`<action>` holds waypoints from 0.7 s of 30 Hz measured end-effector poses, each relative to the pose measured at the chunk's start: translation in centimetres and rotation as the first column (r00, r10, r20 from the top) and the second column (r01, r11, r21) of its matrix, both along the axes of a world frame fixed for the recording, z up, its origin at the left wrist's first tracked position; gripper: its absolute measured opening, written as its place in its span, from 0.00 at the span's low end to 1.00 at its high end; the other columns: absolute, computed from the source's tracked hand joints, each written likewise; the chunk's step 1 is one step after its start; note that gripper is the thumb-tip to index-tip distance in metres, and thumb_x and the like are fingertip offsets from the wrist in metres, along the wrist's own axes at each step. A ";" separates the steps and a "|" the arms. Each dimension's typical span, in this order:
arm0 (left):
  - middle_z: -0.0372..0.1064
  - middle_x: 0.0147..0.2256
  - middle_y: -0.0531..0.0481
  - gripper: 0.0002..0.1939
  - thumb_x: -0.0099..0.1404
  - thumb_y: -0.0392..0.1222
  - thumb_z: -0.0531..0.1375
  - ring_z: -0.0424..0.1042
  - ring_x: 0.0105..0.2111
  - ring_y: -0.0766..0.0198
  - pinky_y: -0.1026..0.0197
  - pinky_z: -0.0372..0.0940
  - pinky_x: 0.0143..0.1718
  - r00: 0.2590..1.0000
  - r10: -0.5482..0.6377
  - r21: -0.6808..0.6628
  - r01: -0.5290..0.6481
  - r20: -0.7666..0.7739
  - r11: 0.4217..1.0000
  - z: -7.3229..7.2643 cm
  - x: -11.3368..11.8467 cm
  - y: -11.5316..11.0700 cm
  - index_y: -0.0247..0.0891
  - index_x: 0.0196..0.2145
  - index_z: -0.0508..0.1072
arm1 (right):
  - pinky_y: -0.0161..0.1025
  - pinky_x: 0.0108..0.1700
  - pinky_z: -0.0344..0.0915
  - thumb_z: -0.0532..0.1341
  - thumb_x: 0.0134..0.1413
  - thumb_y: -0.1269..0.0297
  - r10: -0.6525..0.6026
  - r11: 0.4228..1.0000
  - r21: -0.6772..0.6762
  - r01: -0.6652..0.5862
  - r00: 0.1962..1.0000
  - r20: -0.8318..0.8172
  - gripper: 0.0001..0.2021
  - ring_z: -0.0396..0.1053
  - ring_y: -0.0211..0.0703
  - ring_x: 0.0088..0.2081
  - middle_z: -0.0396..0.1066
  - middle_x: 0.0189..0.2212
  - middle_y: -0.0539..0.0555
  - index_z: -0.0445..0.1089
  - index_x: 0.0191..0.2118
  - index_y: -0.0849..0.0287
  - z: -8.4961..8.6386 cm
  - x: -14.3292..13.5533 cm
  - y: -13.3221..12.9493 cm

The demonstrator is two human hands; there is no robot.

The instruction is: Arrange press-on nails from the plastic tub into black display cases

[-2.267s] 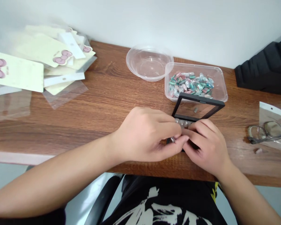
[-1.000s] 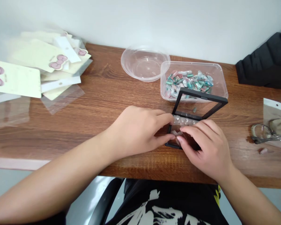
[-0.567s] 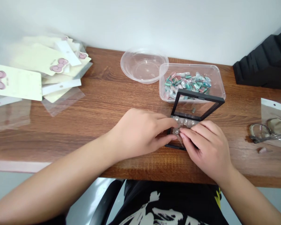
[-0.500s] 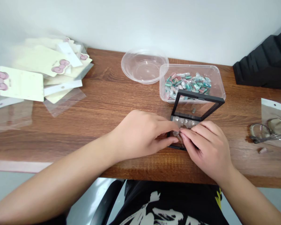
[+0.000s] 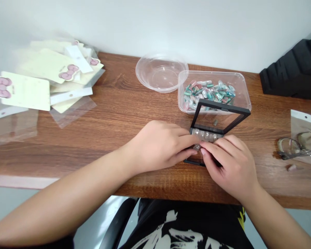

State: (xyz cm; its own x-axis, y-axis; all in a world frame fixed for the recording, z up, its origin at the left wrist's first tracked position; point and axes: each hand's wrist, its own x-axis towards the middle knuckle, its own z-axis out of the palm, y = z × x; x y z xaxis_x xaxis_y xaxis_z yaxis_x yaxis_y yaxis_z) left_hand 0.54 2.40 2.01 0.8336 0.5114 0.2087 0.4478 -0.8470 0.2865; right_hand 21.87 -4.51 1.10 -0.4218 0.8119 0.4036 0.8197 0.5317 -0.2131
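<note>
A small black display case (image 5: 223,105) stands open on the desk, its clear-windowed lid tilted up. Rounded transparent pieces (image 5: 207,135) line up in a row along the back of its base. My left hand (image 5: 166,147) reaches in from the left, with index finger and thumb closed about a small clear piece (image 5: 197,147) over the base. From the right, my right hand (image 5: 232,162) brings its pinched thumb and index finger against the left fingertips. Whatever lies between the right fingertips is hidden. Both hands cover much of the base.
Behind the case sits a clear tub (image 5: 242,93) of pink and teal nail-like pieces, beside a round clear bowl (image 5: 160,74). Bow-printed cream cards (image 5: 28,91) pile up at left. Eyeglasses (image 5: 289,147) on a plastic bag and a black ridged object (image 5: 290,76) are at right.
The fingertips have shifted slightly within the case, and the small clear piece between them shows a little differently. The whole view has moved slightly; the lid stays raised.
</note>
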 end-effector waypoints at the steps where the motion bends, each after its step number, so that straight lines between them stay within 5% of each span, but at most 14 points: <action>1: 0.77 0.32 0.53 0.14 0.73 0.51 0.55 0.76 0.29 0.63 0.62 0.61 0.27 1.000 0.015 -0.001 -0.015 0.002 1.000 0.0 0.1 -0.1 0.43 0.46 0.76 | 0.43 0.38 0.65 0.61 0.61 0.70 -0.004 1.000 -0.004 0.004 1.000 0.005 0.08 0.64 0.45 0.32 0.73 0.26 0.54 0.78 0.40 0.63 0.0 0.0 0.0; 9: 0.77 0.30 0.55 0.10 0.69 0.46 0.58 0.77 0.28 0.62 0.61 0.59 0.24 0.993 0.116 -0.034 -0.117 -0.008 0.993 -0.1 1.0 -1.3 0.42 0.41 0.78 | 0.43 0.37 0.64 0.60 0.61 0.69 -0.012 1.000 0.002 0.012 1.000 0.020 0.08 0.64 0.45 0.32 0.72 0.26 0.54 0.78 0.39 0.63 -0.1 0.1 0.1; 21: 0.74 0.22 0.54 0.16 0.71 0.43 0.53 0.73 0.21 0.61 0.60 0.52 0.19 0.983 0.177 0.156 -0.182 0.045 0.971 0.1 1.1 -2.1 0.38 0.29 0.76 | 0.43 0.37 0.65 0.60 0.62 0.69 -0.022 1.000 -0.013 0.023 1.000 0.019 0.07 0.64 0.45 0.33 0.73 0.27 0.54 0.77 0.40 0.63 -0.1 0.1 0.1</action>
State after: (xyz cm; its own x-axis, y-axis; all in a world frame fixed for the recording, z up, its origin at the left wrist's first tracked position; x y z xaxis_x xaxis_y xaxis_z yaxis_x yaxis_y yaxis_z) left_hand 1.66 0.28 2.07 0.7234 0.6103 0.3229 0.5897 -0.7893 0.1707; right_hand 21.95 -4.44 1.01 -0.4108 0.8265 0.3850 0.8353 0.5104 -0.2045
